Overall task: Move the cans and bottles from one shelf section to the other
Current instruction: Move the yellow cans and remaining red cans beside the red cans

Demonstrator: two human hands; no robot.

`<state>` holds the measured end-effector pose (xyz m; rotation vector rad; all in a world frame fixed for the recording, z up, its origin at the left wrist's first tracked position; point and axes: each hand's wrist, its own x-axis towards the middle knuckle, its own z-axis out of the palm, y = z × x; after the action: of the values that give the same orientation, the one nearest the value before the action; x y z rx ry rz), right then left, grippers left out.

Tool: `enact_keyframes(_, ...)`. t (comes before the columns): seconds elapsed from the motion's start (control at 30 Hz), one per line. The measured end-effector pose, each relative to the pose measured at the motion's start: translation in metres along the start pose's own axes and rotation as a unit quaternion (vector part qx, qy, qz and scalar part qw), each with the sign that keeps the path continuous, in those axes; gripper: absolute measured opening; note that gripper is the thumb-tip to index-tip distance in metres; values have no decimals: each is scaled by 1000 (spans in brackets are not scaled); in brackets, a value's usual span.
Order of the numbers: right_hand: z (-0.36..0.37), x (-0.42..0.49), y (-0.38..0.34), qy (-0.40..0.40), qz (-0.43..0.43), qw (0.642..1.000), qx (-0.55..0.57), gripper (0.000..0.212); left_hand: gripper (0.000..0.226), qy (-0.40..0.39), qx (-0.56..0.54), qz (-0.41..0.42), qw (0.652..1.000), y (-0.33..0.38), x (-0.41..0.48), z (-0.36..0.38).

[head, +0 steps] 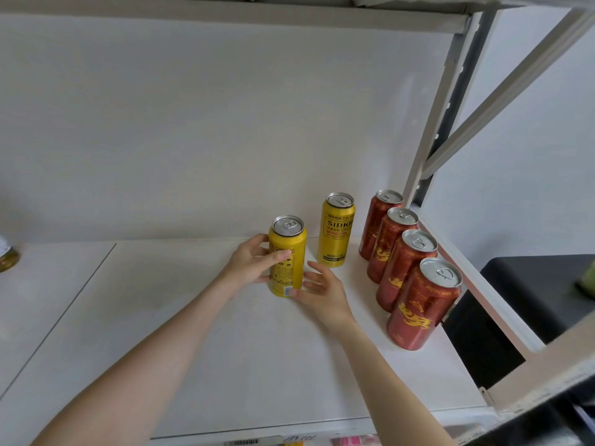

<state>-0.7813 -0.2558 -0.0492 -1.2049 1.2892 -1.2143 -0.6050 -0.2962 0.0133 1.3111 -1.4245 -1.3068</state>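
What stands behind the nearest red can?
Three more red cans in a row toward the wall. Each one's lower side is covered by the can in front.

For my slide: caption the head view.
Left hand grips the nearer yellow can on the shelf; right hand open beside its base.

We see a yellow can (pixel 287 252) with black print and a silver top, and a second yellow can (pixel 336 233) lettered in black. Four red cans (pixel 404 273) carry gold-orange script and silver lids. The shelf (pixel 225 349) is white, its frame (pixel 428 140) pale grey.
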Motion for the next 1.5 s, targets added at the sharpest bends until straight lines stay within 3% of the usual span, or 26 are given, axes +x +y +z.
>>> enact_keyframes(0.3,-12,-8,3,19,-31,999,-16,62,58,-34,-56,0,998,-3,-8,17)
enact_keyframes(0.63,-56,-17,8,87,-45,995,10,56,58,-78,-66,10,995,4,-2,73)
enact_keyframes(1.5,-63,10,12,98,-77,992,34,51,61,-48,-63,8,997,9,32,92)
